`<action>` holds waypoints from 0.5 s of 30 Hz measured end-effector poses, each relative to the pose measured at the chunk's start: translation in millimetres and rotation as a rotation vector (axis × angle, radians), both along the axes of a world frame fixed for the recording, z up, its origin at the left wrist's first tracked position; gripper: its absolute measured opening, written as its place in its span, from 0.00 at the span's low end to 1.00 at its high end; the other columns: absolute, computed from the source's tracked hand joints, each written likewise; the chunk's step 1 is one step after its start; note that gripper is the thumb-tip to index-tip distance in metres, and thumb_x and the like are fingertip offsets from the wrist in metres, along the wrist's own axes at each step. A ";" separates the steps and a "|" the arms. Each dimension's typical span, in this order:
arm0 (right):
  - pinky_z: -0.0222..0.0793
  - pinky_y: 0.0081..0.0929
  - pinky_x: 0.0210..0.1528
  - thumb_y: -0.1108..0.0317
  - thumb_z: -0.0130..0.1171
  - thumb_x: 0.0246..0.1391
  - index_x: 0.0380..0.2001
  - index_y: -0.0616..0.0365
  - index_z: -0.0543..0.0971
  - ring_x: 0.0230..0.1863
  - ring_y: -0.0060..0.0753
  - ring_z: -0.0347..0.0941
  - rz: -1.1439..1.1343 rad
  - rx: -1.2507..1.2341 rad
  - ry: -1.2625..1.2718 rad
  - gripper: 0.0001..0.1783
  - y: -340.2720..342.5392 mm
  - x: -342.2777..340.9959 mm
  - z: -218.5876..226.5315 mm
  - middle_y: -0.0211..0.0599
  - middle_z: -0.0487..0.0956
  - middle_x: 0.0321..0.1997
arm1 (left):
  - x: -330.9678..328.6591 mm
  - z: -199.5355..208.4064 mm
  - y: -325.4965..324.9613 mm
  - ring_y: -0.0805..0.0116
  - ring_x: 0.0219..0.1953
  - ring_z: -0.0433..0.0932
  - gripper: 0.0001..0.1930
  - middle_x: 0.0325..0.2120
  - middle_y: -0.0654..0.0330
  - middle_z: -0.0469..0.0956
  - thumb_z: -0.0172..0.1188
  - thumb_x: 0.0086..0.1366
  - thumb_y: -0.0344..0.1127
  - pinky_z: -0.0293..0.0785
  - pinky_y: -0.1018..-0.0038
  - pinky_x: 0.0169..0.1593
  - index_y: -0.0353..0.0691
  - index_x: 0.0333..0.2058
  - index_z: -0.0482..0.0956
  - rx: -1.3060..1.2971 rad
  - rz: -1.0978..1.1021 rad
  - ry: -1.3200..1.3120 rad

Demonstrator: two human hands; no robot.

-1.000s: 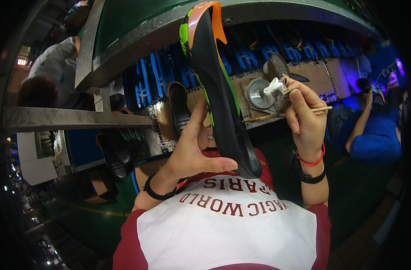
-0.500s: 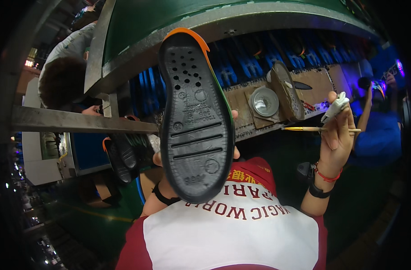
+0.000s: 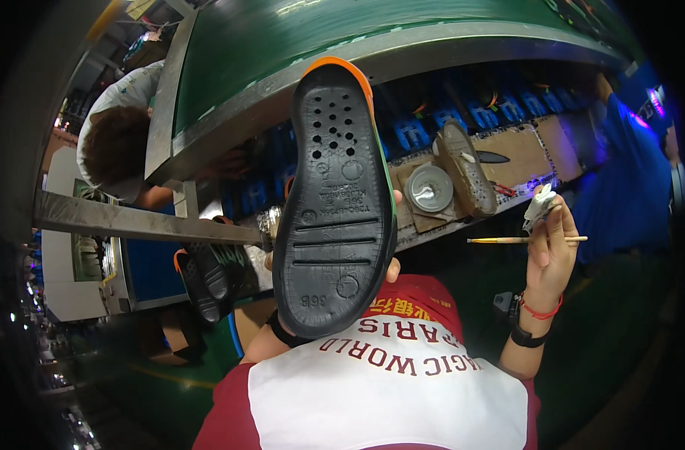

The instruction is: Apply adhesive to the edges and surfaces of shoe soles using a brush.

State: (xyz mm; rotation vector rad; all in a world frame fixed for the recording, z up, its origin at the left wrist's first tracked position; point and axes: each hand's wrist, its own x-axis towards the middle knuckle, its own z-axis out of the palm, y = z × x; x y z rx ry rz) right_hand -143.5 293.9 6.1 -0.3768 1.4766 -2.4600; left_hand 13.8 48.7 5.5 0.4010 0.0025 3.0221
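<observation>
A black shoe sole [image 3: 336, 202] with an orange rim at its far end and a green strip along its right side fills the middle of the view. It is held upright, holes and grooves facing me. My left hand [image 3: 393, 271] grips it from behind; only fingertips show at its edges. On the right, my right hand [image 3: 550, 244] is raised, its fingers closed on a thin paintbrush [image 3: 500, 240] with the bristles pointing left. A crumpled white cloth [image 3: 539, 207] is also pinched in those fingers.
A cardboard-covered shelf [image 3: 518, 154] holds a round tub [image 3: 429, 187] of whitish stuff and a worn tan shoe-shaped tray [image 3: 466, 169]. A metal-edged green bench [image 3: 282, 60] stands beyond. Dark soles [image 3: 205, 281] lie at left. Co-workers are at left [image 3: 121, 142] and right [image 3: 627, 172].
The sole has shifted slightly right and stands straighter. My right hand, with brush and cloth, has moved a little left and down. The co-worker in blue has an arm reaching toward the bench.
</observation>
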 end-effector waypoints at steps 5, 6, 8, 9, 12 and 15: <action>0.40 0.07 0.09 0.66 0.47 0.61 0.42 0.65 0.72 0.09 0.05 0.49 -0.079 0.089 0.021 0.13 26.7 -11.8 2.7 0.30 0.75 0.25 | -27.7 13.5 26.6 0.28 0.48 0.63 0.37 0.61 0.46 0.46 0.55 0.59 0.43 0.76 0.45 0.41 0.43 0.63 0.47 0.060 0.107 -0.183; 0.41 0.07 0.09 0.67 0.48 0.60 0.39 0.66 0.72 0.10 0.05 0.49 -0.098 0.117 0.009 0.11 33.3 -11.0 4.3 0.25 0.71 0.22 | -32.6 -5.6 24.9 0.27 0.50 0.62 0.42 0.59 0.41 0.47 0.61 0.56 0.42 0.76 0.44 0.41 0.42 0.63 0.45 0.047 0.006 -0.044; 0.42 0.08 0.09 0.69 0.48 0.60 0.38 0.66 0.72 0.10 0.05 0.50 -0.142 0.137 -0.003 0.10 46.3 -13.8 7.2 0.24 0.71 0.22 | -59.6 -10.5 34.0 0.45 0.51 0.67 0.56 0.59 0.42 0.51 0.68 0.42 0.60 0.73 0.51 0.46 0.42 0.63 0.46 -0.281 0.082 0.168; 0.42 0.08 0.10 0.70 0.48 0.60 0.38 0.66 0.72 0.10 0.05 0.50 -0.218 0.131 -0.032 0.09 56.7 -19.0 0.3 0.24 0.70 0.21 | -71.6 -8.6 47.8 0.45 0.51 0.68 0.58 0.59 0.43 0.53 0.65 0.40 0.65 0.73 0.50 0.46 0.42 0.63 0.46 -0.324 0.138 0.103; 0.42 0.09 0.11 0.69 0.49 0.59 0.38 0.68 0.74 0.11 0.06 0.51 -0.349 0.118 -0.106 0.11 86.4 -31.7 -6.8 0.20 0.66 0.17 | -120.5 -1.5 72.2 0.38 0.46 0.71 0.52 0.60 0.37 0.48 0.67 0.43 0.52 0.73 0.50 0.45 0.35 0.62 0.47 -0.286 0.019 0.028; 0.44 0.09 0.11 0.70 0.50 0.58 0.36 0.66 0.75 0.10 0.06 0.52 -0.406 0.039 -0.115 0.09 114.9 -33.8 -12.6 0.19 0.66 0.16 | -197.8 16.3 69.8 0.47 0.45 0.74 0.36 0.54 0.42 0.63 0.41 0.56 0.52 0.71 0.53 0.49 0.31 0.58 0.56 -1.420 0.443 0.052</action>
